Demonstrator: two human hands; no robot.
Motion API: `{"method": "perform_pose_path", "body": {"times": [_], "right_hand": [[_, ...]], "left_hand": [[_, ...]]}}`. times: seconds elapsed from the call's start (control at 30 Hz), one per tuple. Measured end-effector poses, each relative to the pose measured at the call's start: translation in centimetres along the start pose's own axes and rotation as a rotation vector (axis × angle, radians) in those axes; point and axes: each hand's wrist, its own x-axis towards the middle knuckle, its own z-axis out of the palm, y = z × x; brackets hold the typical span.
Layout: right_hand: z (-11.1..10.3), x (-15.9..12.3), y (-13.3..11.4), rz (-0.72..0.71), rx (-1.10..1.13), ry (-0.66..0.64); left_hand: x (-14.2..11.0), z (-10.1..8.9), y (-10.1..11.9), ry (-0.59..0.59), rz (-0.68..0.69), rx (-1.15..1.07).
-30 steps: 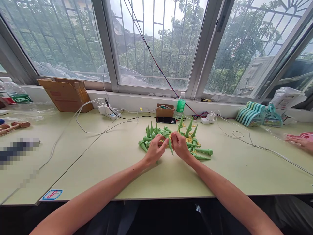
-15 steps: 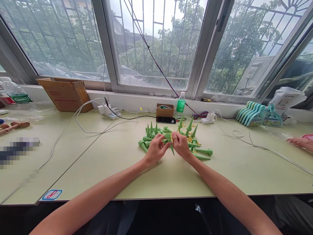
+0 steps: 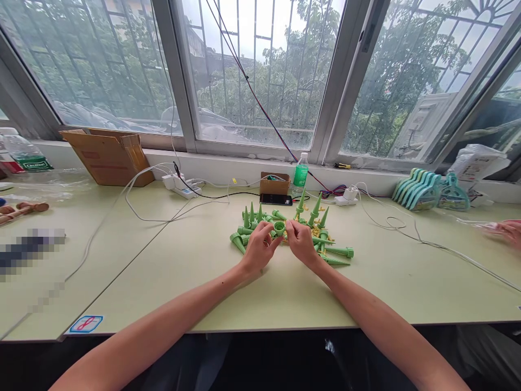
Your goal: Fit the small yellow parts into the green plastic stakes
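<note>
1. The left hand point(image 3: 258, 248) holds a green cone point(image 3: 279, 228) between the thumb and the fingers; this grip is closed on it.
2. The cone is in front of the person, above the table point(image 3: 228, 304), and its round open end faces toward the camera, so the inside can be seen.
3. The right hand point(image 3: 301, 240) is just beside the cone, with the fingers bent together. I cannot tell if a small piece is between these fingers, or if they touch the rim.
4. Behind and around both hands there are many other green cones. Some standing cones point(image 3: 315, 210) have the tip upward, and some lying cones point(image 3: 341, 252) are to the right side of the right hand.
5. Small yellow pieces point(image 3: 316, 231) lie among them, partly hidden.
6. Behind this group there are a black phone point(image 3: 276, 200), a small brown box point(image 3: 275, 186) and a bottle point(image 3: 300, 172) with a green label.
7. At the right edge, another person's hand point(image 3: 510, 232) appears, blurred, above the table.
</note>
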Motion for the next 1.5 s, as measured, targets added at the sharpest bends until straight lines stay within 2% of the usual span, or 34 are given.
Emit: {"method": "perform_pose_path", "body": {"times": [0.27,0.53,0.7,1.03,1.3,1.5], "right_hand": [[0.1,-0.4,-0.4,-0.010,0.039,-0.023],[0.0,-0.5,-0.3,0.018,0.110,-0.054],[-0.1,-0.5,-0.4,-0.009,0.144,-0.128],[-0.2,-0.4,-0.7,0.014,0.182,-0.207],[-0.2,-0.3,-0.4,0.000,0.212,-0.222],[-0.1,-0.2,0.1,0.048,0.212,-0.199]], "left_hand": [[0.3,-0.1,0.3,0.093,-0.137,-0.090],[0.3,-0.1,0.4,0.023,-0.288,-0.341],[0.5,-0.3,1.1,-0.016,-0.388,-0.523],[0.4,-0.5,1.0,-0.067,-0.375,-0.577],[0.0,-0.6,0.9,-0.112,-0.274,-0.428],[-0.1,-0.6,0.7,-0.139,-0.178,-0.297]]}}
